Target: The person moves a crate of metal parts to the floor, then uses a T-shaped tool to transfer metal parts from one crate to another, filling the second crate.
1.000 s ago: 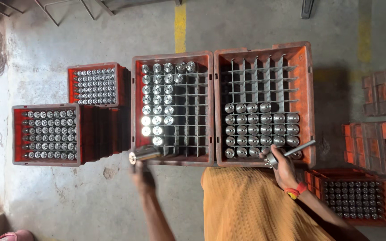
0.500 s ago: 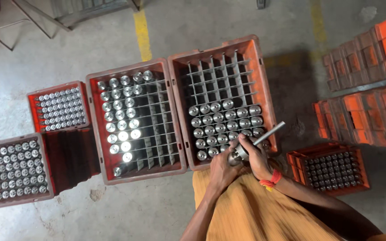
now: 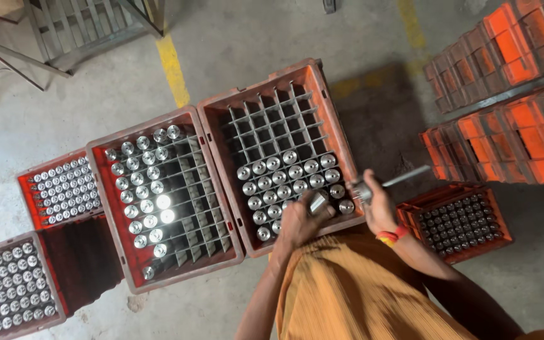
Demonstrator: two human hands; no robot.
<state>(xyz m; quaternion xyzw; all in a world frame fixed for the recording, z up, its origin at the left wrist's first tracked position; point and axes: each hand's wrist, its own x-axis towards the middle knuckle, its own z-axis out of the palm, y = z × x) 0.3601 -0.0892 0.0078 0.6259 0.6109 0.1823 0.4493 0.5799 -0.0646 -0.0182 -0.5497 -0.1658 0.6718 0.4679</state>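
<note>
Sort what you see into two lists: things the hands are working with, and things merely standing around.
In use:
left hand with a metal cylinder
right hand with a metal rod piece
divided red crate

Standing around:
neighbouring crate
stacked orange crates
metal frame

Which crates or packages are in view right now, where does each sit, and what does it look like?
Right crate: under both hands, red, gridded, near rows filled with metal cylinders.
Left crate: beside it, red, left columns filled.
Small crates: far left, red, packed with cylinders.
Dark-filled crate: right of the right hand.
Empty orange crates: stacked upper right.
Left hand: holds a cylinder.
</note>
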